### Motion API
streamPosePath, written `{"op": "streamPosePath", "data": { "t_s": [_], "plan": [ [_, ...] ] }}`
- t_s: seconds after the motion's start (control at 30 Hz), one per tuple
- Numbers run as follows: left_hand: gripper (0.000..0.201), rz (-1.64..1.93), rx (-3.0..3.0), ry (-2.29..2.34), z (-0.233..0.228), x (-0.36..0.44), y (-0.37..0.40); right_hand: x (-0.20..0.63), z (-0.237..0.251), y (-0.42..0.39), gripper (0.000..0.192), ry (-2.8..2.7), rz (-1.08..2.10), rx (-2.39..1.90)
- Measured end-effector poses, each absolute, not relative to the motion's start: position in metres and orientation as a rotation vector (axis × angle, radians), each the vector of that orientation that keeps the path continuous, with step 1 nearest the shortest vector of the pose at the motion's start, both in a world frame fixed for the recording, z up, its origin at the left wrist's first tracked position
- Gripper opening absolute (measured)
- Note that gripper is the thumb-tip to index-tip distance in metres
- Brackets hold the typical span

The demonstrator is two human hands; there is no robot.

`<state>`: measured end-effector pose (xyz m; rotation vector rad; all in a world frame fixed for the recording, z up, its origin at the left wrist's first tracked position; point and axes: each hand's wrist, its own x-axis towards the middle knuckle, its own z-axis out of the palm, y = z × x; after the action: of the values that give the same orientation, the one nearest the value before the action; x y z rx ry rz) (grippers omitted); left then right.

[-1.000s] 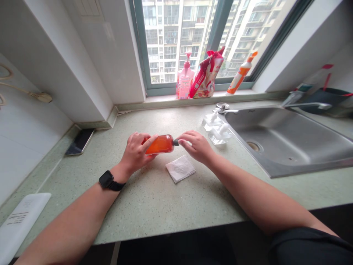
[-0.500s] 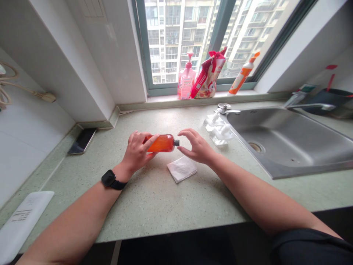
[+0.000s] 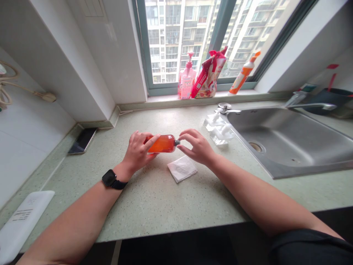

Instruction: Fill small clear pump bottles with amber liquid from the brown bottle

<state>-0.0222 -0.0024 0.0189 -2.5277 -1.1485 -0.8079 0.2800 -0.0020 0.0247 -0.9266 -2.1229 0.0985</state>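
An orange-red bottle (image 3: pixel 163 143) lies on its side above the counter, its black cap (image 3: pixel 177 142) pointing right. My left hand (image 3: pixel 140 150) is wrapped round the base end, covering that part, with a black watch on the wrist. At the other end, thumb and fingertips of my right hand (image 3: pixel 196 146) close around the cap. Just below the bottle, a folded white tissue (image 3: pixel 182 169) rests on the counter.
Clear dispensers with white pumps (image 3: pixel 220 132) stand beside the steel sink (image 3: pixel 275 173). A phone (image 3: pixel 82 141) lies at the back left, a white flat object (image 3: pixel 26 221) at the front left. The sill holds a pink pump bottle (image 3: pixel 186 82), a red bag (image 3: pixel 208 79) and an orange-white bottle (image 3: pixel 242 78).
The fingers of my right hand have drawn closer together onto the cap. My left hand and the bottle have stayed nearly in place.
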Motion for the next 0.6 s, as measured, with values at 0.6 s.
{"op": "streamPosePath", "data": {
  "t_s": [0.6],
  "plan": [
    [0.066, -0.839, -2.560, -1.176, 0.0180, -0.0222, -0.0022, 0.2773, 0.0212, -0.0016, 0.014, -2.172, 0.065, -0.906]
  ]
}}
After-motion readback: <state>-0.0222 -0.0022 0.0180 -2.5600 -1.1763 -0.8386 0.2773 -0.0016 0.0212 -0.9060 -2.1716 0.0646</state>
